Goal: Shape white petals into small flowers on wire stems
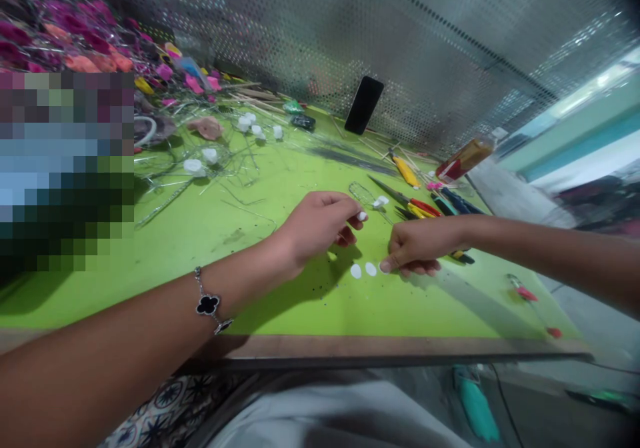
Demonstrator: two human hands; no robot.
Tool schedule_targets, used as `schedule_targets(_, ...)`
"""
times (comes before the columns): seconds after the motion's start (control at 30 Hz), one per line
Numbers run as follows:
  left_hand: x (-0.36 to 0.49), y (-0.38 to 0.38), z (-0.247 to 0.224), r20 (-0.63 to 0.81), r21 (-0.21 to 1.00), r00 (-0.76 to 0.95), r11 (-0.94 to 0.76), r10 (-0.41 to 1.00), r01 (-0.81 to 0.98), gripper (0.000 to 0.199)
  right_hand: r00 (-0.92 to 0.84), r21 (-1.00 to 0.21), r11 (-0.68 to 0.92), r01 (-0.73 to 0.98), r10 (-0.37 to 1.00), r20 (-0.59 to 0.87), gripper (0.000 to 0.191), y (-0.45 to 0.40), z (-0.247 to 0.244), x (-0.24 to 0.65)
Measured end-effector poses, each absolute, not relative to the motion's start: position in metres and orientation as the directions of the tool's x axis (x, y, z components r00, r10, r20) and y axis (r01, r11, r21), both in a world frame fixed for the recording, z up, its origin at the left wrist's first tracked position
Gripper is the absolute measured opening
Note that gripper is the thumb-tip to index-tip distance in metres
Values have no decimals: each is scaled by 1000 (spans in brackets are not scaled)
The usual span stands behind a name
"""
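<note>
Near the middle of the green table top, my left hand [323,225] is raised a little above the surface, pinching a small white piece [362,216] between thumb and fingertips. To its right, my right hand [417,245] rests on the table with fingers curled under. Its thumb touches a small white disc [384,267], which the thumb partly covers. Two more flat white ovals, one [355,271] and another [371,269], lie in a row just left of that thumb. Behind my hands is a bent wire loop [361,193] beside a white lump [381,202].
Pliers [420,208] and a yellow-handled tool [405,171] lie beyond my right hand. A phone [365,105] leans against the perforated panel [280,41]. Wires and white lumps [194,167] spread over the left side. A bottle [465,158] is at the back right.
</note>
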State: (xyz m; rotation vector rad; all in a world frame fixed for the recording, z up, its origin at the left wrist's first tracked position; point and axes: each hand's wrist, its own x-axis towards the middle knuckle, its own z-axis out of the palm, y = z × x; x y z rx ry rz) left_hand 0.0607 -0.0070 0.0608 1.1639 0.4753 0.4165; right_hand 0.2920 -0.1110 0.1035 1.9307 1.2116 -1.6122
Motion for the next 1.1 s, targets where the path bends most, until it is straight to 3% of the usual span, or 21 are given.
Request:
schedule_targets(0.13, 61, -7, 60, -154, 933, 820, 354, 551, -63, 21, -62, -369, -557, 744, 492, -868, 65, -118, 103, 296)
schedule_targets(0.27, 62, -6, 57, -139, 944, 801, 323, 583, -72, 10, -22, -292, -373, 881, 585, -811, 64, -119, 106, 292)
schedule_targets(0.4, 61, 0, 55, -90, 943, 754, 300, 650, -146, 13, -43, -313, -344, 885, 610, -792, 59, -115, 111, 289)
schedule_targets(0.47, 60, 4, 55, -77, 936, 722, 300, 688, -186, 14, -80, -406, -257, 877, 755, -651, 50, -109, 111, 288)
schedule_targets(0.53, 59, 9, 58, -81, 928, 692, 308, 717, -210, 10, -122, -456, -45, 889, 936, -331, 37, -102, 106, 286)
schedule_targets(0.6, 59, 14, 60, -102, 919, 665, 326, 740, -223, 8, -205, -381, 195, 904, 979, 15, 31, -93, 95, 284)
schedule_targets(0.63, 59, 16, 61, -118, 914, 653, 339, 748, -222, 9, -263, -322, 288, 902, 958, 117, 34, -88, 88, 284)
schedule_targets(0.7, 59, 19, 61, -155, 908, 637, 362, 755, -208, 15, -367, -211, 401, 891, 912, 186, 44, -79, 74, 284)
schedule_targets(0.77, 59, 22, 59, -176, 911, 633, 368, 754, -185, 19, -436, -152, 459, 875, 885, 164, 42, -71, 61, 285)
schedule_targets(0.87, 60, 25, 54, -169, 930, 631, 335, 757, -152, 20, -468, -201, 497, 844, 866, 175, 25, -65, 54, 287)
schedule_targets(0.97, 61, 27, 50, -160, 955, 583, 275, 796, -113, 19, -385, -323, 443, 836, 894, 229, 19, -69, 58, 283)
schedule_targets(1.1, 63, 28, 45, -121, 972, 513, 206, 850, -112, 18, -103, -660, 148, 737, 989, 106, 22, -86, 71, 272)
